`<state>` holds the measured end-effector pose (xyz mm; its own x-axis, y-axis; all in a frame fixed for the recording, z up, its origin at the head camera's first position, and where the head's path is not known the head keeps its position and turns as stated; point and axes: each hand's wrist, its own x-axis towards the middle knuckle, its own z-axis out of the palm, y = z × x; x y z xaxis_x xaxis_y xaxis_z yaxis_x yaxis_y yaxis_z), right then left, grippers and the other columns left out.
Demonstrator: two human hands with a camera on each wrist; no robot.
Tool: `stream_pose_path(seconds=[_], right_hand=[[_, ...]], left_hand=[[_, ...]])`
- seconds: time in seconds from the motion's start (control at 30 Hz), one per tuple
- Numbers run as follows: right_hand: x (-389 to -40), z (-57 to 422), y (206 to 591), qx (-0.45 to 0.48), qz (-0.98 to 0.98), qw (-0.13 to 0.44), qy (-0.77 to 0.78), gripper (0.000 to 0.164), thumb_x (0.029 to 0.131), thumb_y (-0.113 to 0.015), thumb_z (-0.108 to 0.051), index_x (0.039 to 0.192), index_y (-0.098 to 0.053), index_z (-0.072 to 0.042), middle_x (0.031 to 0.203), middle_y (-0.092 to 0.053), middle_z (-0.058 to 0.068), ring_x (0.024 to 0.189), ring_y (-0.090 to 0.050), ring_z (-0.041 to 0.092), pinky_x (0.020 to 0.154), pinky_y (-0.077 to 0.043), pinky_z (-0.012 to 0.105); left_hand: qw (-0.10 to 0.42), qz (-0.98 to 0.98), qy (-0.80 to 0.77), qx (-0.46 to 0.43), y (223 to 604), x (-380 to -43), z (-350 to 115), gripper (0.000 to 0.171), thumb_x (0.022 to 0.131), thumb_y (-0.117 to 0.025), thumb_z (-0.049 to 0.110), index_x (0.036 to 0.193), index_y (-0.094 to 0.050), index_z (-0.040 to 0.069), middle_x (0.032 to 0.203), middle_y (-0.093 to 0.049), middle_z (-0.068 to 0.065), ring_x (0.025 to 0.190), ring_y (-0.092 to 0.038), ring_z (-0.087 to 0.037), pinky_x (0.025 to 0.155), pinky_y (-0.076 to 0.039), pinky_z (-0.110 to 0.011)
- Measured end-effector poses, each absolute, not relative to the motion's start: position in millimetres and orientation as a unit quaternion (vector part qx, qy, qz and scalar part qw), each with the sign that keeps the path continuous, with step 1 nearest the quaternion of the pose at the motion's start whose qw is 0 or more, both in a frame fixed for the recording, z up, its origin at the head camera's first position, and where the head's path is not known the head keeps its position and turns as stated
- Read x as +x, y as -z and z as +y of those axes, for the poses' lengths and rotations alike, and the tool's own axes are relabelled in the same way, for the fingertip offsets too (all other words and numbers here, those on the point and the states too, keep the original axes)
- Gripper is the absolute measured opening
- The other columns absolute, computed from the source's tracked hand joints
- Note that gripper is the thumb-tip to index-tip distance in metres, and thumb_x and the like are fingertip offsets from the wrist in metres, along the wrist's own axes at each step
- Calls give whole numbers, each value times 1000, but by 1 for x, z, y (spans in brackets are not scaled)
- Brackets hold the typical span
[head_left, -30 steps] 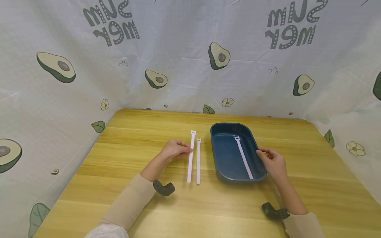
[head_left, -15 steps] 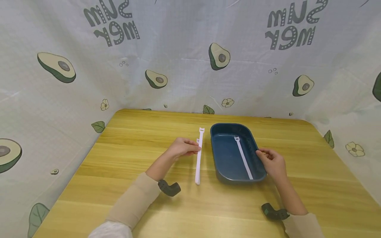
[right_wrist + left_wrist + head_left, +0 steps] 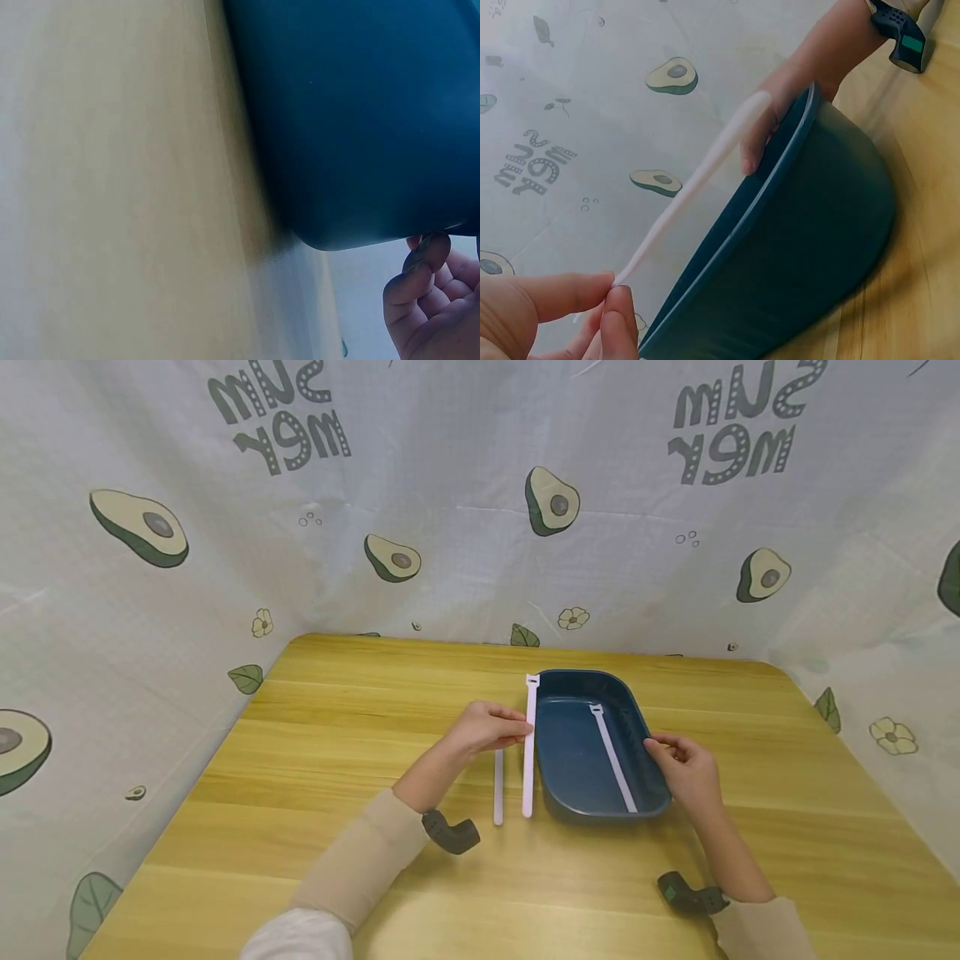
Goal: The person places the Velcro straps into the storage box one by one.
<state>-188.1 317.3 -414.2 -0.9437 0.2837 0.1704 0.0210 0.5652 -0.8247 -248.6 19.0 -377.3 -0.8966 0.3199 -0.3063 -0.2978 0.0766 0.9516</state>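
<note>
My left hand (image 3: 486, 727) pinches a white hook-and-loop cable tie (image 3: 529, 772) near its middle, between thumb and fingers. In the head view that tie stands upright along the left rim of a dark blue plastic bin (image 3: 567, 752); the left wrist view shows the tie (image 3: 697, 180) raised above the rim. Another white tie (image 3: 498, 789) lies on the table, its upper part hidden behind my left hand. A third tie (image 3: 617, 762) lies slanted inside the bin. My right hand (image 3: 688, 774) holds the bin's right rim, thumb on top and fingers curled.
A wooden table (image 3: 300, 735) carries the bin right of centre. Behind it hangs a pale curtain (image 3: 450, 460) printed with avocados. Dark devices sit on both wrists, the left one (image 3: 452, 835) close above the tabletop.
My left hand has lifted its tie and carried it rightward, over the tie on the table, to the bin's left rim. The right hand and the bin have stayed in place.
</note>
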Motion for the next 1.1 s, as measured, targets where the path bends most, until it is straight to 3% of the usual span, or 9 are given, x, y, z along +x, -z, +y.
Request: stream_pose_path(seconds=[0.13,0.5,1.1], right_hand=[[-188,317,413,-88,-872,142,-459,42,94,-66,-30,112,-65,8,67,-51,-8,60,-43,6,50,-36,21],[-189,316,412,-87,-872,144,-460,39,94,-68,-26,112,-65,8,66,-52,-10,59,-43,5,52,-36,21],[-188,317,413,-89,-869,145,-465,38,94,-68,-25,111,-65,9,66,-51,-10,60,-43,5,51,-35,21]], left_hand=[[226,688,-690,0,375,-249,31,20,87,-74,7,103,-70,-5,84,-70,-7,73,-66,-13,89,-53,-37],[217,657,-722,-18,375,-247,60,16,85,-75,5,98,-71,-4,77,-68,-5,65,-64,-9,61,-53,-17],[191,644,-739,-48,373,-248,103,13,84,-75,2,96,-72,-3,77,-69,-6,62,-63,-9,63,-54,-19]])
